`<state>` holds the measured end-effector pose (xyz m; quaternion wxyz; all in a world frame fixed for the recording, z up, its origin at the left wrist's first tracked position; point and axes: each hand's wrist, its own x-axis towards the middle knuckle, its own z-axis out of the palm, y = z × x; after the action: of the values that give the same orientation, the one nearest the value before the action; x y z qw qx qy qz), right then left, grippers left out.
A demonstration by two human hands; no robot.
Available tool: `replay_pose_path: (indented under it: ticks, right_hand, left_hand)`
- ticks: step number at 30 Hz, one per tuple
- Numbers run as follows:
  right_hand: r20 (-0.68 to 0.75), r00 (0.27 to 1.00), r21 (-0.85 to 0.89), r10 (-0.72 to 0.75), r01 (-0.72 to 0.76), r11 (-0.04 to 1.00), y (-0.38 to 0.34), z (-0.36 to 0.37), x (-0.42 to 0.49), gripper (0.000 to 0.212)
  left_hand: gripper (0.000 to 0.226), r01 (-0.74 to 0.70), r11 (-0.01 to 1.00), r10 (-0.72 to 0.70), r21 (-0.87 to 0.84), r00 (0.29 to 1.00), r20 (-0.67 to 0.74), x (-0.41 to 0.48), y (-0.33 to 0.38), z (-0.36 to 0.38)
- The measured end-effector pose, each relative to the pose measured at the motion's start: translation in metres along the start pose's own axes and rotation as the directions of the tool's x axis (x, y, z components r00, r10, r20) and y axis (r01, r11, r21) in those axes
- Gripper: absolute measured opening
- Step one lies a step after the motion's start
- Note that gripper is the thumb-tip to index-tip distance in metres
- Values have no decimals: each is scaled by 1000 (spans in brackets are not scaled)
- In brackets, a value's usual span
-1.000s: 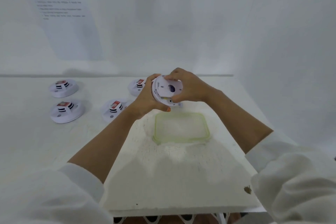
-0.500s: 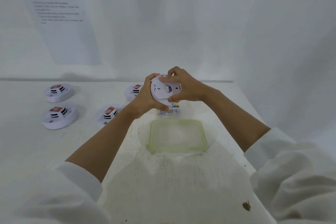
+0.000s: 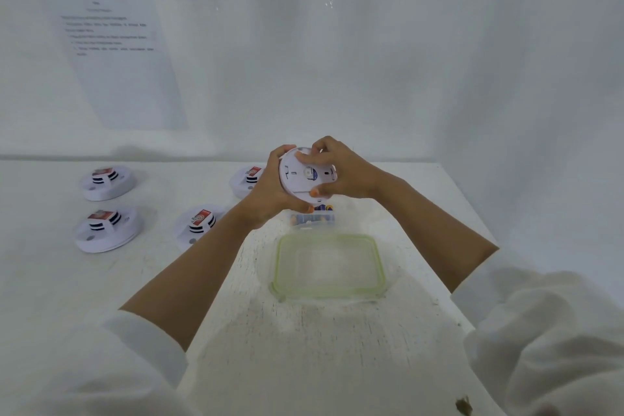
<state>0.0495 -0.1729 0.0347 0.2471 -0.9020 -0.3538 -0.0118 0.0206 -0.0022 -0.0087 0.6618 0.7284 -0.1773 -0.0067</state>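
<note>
Here, smoke detector (image 3: 305,176): was held up over the far middle of the table (image 3: 304,355), tilted on edge, its back towards the camera.
Left hand (image 3: 266,192): gripped the detector's left rim, fingers (image 3: 280,154) curled over the top, thumb beneath.
Right hand (image 3: 347,174): clasped its right side, fingertips pressed on the back.
Clear box (image 3: 312,219): sat just below the hands.
Green-rimmed lid (image 3: 277,267): lay flat, nearer.
Four more detectors (image 3: 107,228): stood to the left.
</note>
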Motion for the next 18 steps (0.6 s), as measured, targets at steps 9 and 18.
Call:
replay_pose_path:
  ticks: [9, 18]
  right_hand:
    - [-60, 998, 86, 6, 0, 996, 11, 11, 4, 64]
    - [-113, 993, 158, 31, -13, 987, 16, 17, 11, 65]
  left_hand:
    - [97, -5, 1000, 5, -1, 1000, -16, 4, -5, 1]
    - [99, -14, 1000, 15, 10, 998, -64, 10, -11, -2]
